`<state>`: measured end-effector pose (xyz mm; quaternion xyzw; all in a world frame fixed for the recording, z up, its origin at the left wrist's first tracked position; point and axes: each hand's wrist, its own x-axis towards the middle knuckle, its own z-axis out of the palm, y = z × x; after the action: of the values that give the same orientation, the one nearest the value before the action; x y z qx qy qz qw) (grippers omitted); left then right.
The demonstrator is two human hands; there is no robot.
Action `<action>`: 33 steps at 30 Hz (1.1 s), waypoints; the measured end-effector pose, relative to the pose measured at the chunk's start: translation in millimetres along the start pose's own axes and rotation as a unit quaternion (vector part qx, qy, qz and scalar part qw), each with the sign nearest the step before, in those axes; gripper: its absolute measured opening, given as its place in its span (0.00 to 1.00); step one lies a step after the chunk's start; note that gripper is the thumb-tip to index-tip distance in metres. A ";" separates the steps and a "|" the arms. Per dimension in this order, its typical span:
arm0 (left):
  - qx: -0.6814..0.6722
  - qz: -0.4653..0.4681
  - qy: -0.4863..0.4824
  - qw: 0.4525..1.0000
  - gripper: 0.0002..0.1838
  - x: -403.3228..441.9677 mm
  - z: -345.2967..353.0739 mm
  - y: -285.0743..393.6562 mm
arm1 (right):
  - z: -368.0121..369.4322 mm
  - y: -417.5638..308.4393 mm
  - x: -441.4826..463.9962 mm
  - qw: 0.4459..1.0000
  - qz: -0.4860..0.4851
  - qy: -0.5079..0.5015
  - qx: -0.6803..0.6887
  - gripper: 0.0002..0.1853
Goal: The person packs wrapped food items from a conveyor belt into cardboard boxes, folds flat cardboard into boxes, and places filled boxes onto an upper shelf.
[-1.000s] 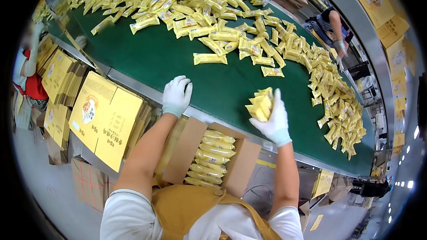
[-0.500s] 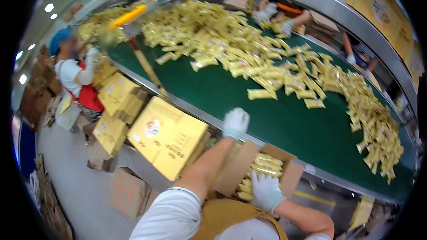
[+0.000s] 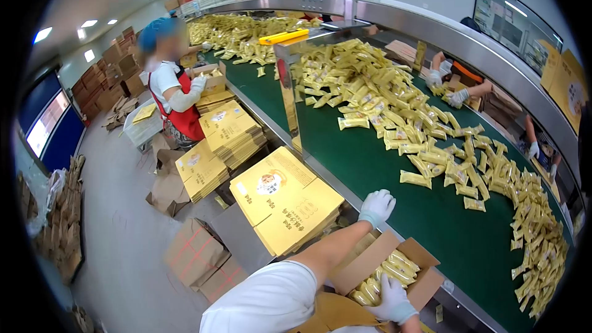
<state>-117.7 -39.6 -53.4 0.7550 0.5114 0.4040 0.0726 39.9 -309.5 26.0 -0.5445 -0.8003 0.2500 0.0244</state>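
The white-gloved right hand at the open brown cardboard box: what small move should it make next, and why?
Perhaps the right hand should gently settle the yellow plastic-wrapped packets, because it is among them inside the box, whose top is open.

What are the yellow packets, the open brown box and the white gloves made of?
The yellow packets look like thin plastic film: shiny and wrinkled.
The open brown box looks like cardboard: dull, with stiff, flat flaps.
The white gloves are probably soft knitted cloth: matte, with snug cuffs, though the picture can't show exactly which fibre.
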 end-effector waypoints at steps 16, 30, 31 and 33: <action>-0.082 0.061 -0.053 0.993 0.14 -33.3 -19.9 -3.8 | 8.7 146.5 28.3 0.930 0.193 0.312 -0.034 0.21; -0.316 -0.073 -0.421 0.847 0.41 -218.2 -63.9 17.9 | -53.5 108.6 -23.2 0.748 0.216 0.624 -0.066 0.18; -0.336 -0.051 -0.369 0.865 0.45 -236.5 -43.2 20.1 | -41.8 142.3 -34.0 0.805 0.321 0.497 -0.048 0.16; -0.226 0.002 -0.390 0.893 0.58 -226.6 -20.4 32.9 | -56.4 139.5 -32.5 0.844 0.252 0.465 0.087 0.15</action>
<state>-142.3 -249.4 -144.0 0.8161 0.3353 0.1821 0.4341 190.6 -277.8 23.4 -0.7752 -0.5056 0.0334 0.3773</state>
